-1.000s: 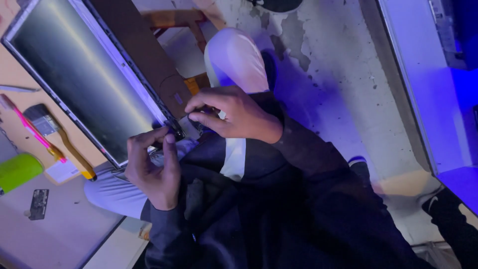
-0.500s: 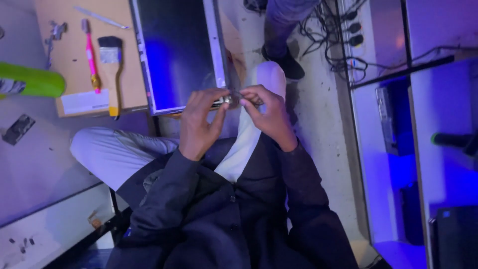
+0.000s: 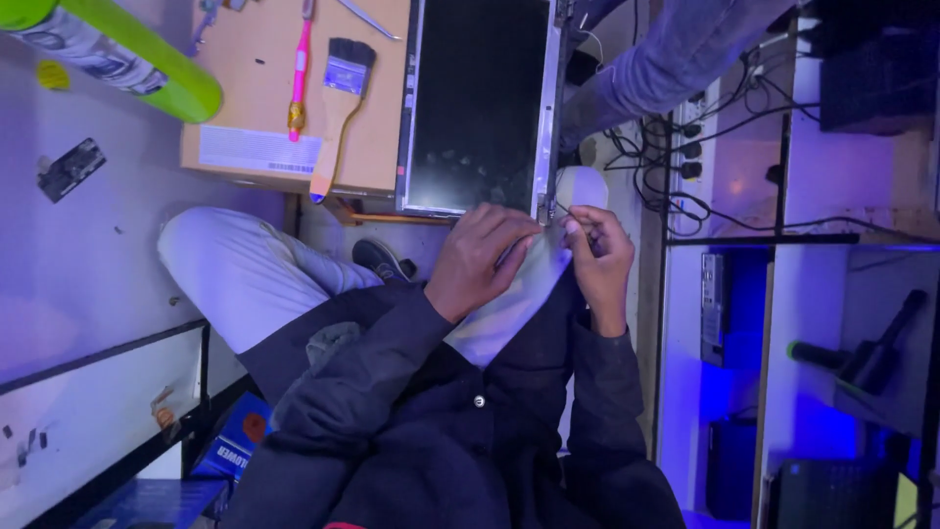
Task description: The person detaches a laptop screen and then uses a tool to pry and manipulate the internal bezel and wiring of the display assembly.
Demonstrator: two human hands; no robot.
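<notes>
A dark screen panel [image 3: 480, 103] is resting over the person's lap, leaning on a wooden board [image 3: 259, 108]. The left hand [image 3: 485, 257] is gripping its near corner with curled fingers; the right hand [image 3: 597, 257] is pinching a thin tool [image 3: 560, 209] against that corner. A paintbrush [image 3: 338, 98] and pink toothbrush [image 3: 299, 69] are lying on the board.

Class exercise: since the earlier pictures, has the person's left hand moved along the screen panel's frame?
Yes. Judged against the screen panel, the left hand has left its lower edge and shifted toward the corner, close beside the right hand.
</notes>
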